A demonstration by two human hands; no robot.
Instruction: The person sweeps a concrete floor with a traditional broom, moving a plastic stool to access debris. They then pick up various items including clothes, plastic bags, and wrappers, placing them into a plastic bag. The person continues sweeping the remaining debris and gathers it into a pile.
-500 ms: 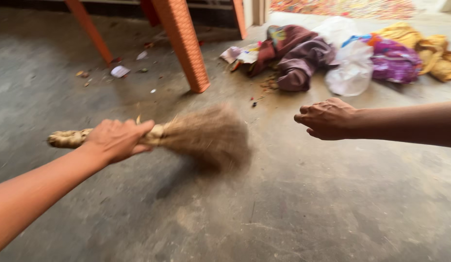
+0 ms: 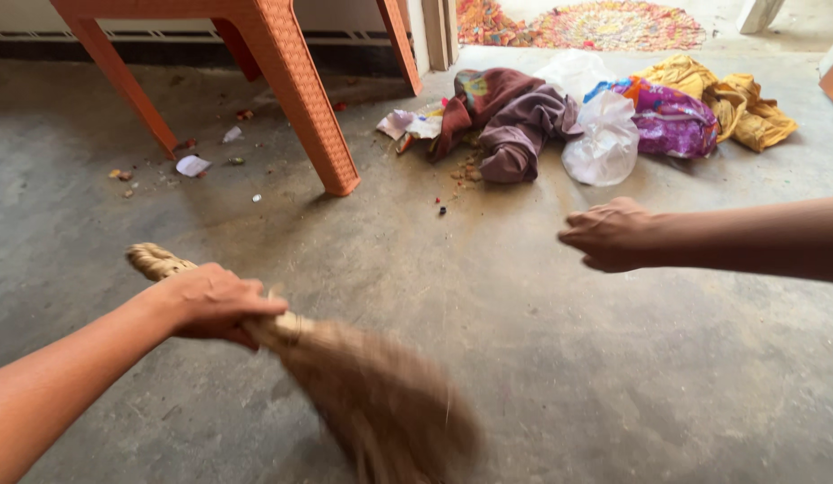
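Note:
My left hand (image 2: pixel 215 302) grips the braided handle of a short straw broom (image 2: pixel 371 403). Its blurred bristle head points down and to the right, near the bottom edge, against the grey concrete floor (image 2: pixel 613 376). My right hand (image 2: pixel 612 235) hovers above the floor at the right, fingers curled in a loose fist, holding nothing. It is well apart from the broom.
An orange plastic table's legs (image 2: pixel 304 99) stand at the upper left, with paper scraps and litter (image 2: pixel 192 165) beneath. A heap of maroon, purple and yellow cloth (image 2: pixel 515 121) with a clear plastic bag (image 2: pixel 603 142) lies at the top middle. A colourful round rug (image 2: pixel 613 25) lies beyond.
The broom head has swung from pointing right down toward me, and my left hand has dropped lower. The view has tilted up a little. My right hand has hardly moved.

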